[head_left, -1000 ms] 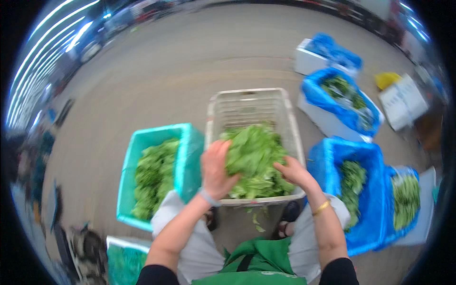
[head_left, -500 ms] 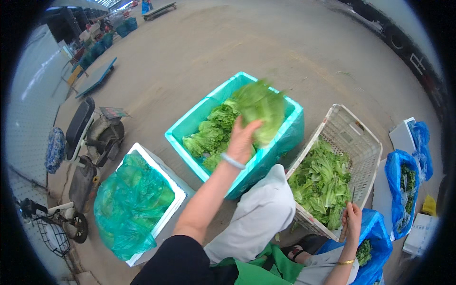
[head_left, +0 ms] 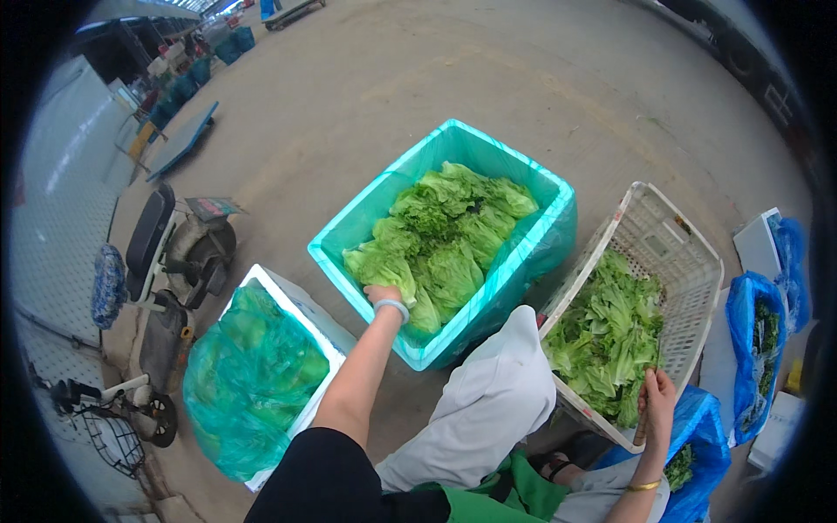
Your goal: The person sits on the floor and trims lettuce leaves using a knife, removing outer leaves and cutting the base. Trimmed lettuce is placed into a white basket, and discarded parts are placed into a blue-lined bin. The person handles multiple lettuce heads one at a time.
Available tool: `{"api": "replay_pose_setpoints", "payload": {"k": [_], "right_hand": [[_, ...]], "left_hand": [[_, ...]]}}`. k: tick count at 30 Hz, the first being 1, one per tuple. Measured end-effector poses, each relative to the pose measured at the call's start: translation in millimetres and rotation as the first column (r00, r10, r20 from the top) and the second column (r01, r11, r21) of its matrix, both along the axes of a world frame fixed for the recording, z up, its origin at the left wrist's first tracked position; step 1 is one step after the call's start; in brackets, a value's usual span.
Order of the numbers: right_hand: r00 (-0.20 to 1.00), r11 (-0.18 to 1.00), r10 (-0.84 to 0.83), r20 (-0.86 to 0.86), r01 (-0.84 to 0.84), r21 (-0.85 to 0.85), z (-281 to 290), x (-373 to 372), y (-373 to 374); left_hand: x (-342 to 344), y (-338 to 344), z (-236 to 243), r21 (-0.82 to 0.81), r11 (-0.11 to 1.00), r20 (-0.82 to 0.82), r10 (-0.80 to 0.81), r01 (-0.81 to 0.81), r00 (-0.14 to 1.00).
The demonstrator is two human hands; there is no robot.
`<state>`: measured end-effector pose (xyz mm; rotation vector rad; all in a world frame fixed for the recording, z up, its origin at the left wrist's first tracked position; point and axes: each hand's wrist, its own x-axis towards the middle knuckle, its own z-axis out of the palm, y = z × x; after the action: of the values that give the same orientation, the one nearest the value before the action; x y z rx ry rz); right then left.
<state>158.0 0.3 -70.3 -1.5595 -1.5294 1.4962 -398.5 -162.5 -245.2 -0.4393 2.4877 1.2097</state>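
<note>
My left hand (head_left: 384, 295) is at the near left corner inside a foam box lined with turquoise film (head_left: 523, 283). Its fingers close on the pale base of a lettuce head (head_left: 394, 270), partly hidden under the leaves. More green lettuce heads (head_left: 453, 270) lie packed around it in the box. On the right, my right hand (head_left: 658, 392) grips a knife by its brown handle (head_left: 641, 427); its thin blade hardly shows against the leaves. That hand is over the near right side of a cream plastic crate (head_left: 689, 314) holding loose lettuce leaves (head_left: 606, 336).
A white foam box (head_left: 327, 344) covered with green film stands on the left, near a parked scooter (head_left: 161, 288). Blue-lined boxes (head_left: 741, 349) of greens stand to the right. My bent knee (head_left: 514, 357) is between the turquoise box and the crate. A flat blue cart (head_left: 183, 139) is farther back.
My left hand has gone from holding a lettuce head above the box to low at its near left corner. That lettuce is among the others. The right hand remains by the crate.
</note>
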Motion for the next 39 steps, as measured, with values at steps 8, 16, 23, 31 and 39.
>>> {"api": "replay_pose_setpoints", "payload": {"k": [8,16,23,31,39], "right_hand": [[1.0,0.999,0.03,-0.004,-0.03,0.02,5.8,-6.2,-5.9],[0.999,0.998,0.031,-0.015,-0.03,0.063,-1.1,12.3,-6.6],[0.998,0.997,-0.044,0.037,0.041,0.071,0.5,9.4,-14.2],[0.932,0.774,-0.207,0.298,-0.03,0.632,-68.9,63.5,-8.5],[0.978,0.991,-0.125,-0.166,0.129,0.015,53.9,49.2,-29.2]], "left_hand": [[41.8,-39.7,20.4,-0.821,0.292,-0.305,-0.951,0.491,0.056],[28.7,-32.8,2.0,-0.753,-0.421,0.56,-0.814,0.506,0.155],[37.9,-12.6,-5.3,-0.626,-0.461,0.694,-0.698,0.629,0.179],[-27.2,-25.9,-76.9,-0.753,-0.353,0.445,-0.895,0.556,0.034],[53.5,55.1,138.1,-0.865,-0.19,0.118,-0.977,0.464,-0.179]]}}
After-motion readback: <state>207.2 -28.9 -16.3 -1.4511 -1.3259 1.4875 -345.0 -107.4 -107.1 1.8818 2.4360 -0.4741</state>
